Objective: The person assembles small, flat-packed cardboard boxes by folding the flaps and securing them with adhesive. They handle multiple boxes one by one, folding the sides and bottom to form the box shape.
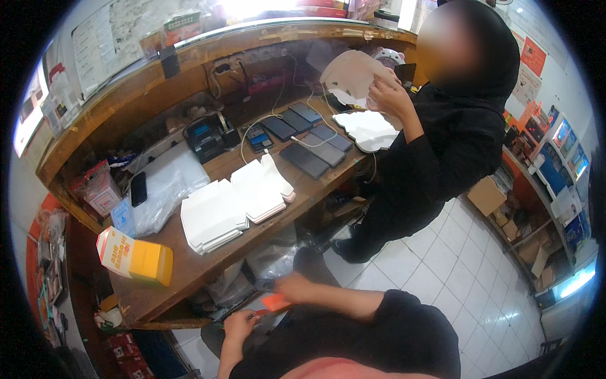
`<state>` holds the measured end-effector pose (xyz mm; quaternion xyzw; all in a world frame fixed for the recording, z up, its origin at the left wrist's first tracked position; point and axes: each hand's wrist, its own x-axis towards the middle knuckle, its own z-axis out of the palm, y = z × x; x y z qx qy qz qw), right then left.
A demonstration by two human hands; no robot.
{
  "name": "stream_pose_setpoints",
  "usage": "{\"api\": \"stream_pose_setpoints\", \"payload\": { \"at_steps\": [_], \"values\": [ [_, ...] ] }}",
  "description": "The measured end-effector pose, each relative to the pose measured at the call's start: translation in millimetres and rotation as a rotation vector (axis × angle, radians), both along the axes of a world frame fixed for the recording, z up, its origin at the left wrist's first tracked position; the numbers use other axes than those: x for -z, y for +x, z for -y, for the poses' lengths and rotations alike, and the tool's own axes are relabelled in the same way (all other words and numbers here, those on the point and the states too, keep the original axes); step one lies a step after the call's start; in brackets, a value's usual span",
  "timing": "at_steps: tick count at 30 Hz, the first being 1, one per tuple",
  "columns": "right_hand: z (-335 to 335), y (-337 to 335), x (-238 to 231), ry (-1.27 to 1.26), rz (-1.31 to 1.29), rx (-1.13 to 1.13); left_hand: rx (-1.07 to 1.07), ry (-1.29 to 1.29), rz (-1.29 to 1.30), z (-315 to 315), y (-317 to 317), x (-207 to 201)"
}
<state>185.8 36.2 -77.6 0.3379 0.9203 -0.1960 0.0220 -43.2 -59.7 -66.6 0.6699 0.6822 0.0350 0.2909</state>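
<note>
Low in front of my lap, below the counter's edge, an orange-red flat piece (276, 302) lies between my hands; its exact kind cannot be made out. My left hand (240, 324) is closed, thumb and fingers pinching the narrow red end of it. Over the piece's other end is my right hand (294, 288), blurred, so its fingers do not show clearly. Up on the wooden counter (208, 268) lie two side-by-side stacks of white cut-out cardboard blanks (214, 213). A folded yellow-and-white carton (136, 256) rests at the counter's near left corner.
Several phones (304, 159) with cables lie mid-counter, near a black card terminal (211, 136). A plastic-wrapped pack (167, 183) carries a black phone (139, 189). On the right a co-worker in black (435, 151) holds a cardboard blank (353, 79) above another white stack (365, 131).
</note>
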Motion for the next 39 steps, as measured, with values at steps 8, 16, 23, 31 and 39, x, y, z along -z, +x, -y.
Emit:
{"api": "stream_pose_setpoints", "payload": {
  "at_steps": [8, 16, 23, 31, 39],
  "values": [
    [9, -22, -8, -0.094, -0.21, -0.089, -0.159, 0.097, 0.228, -2, 4, 9],
    [5, -20, -24, -0.015, -0.388, -0.319, -0.104, -0.016, 0.235, -23, 8, 2],
    [5, -26, -15, 0.032, -0.452, -0.506, 0.093, -0.07, 0.099, -29, 20, -20],
    [14, -36, -14, -0.062, -0.151, -0.361, 0.113, -0.3, 0.342, -31, 8, 7],
    [16, -44, -6, 0.009, -0.277, -0.311, 0.098, -0.217, 0.653, -17, -5, 0]
  ]
}}
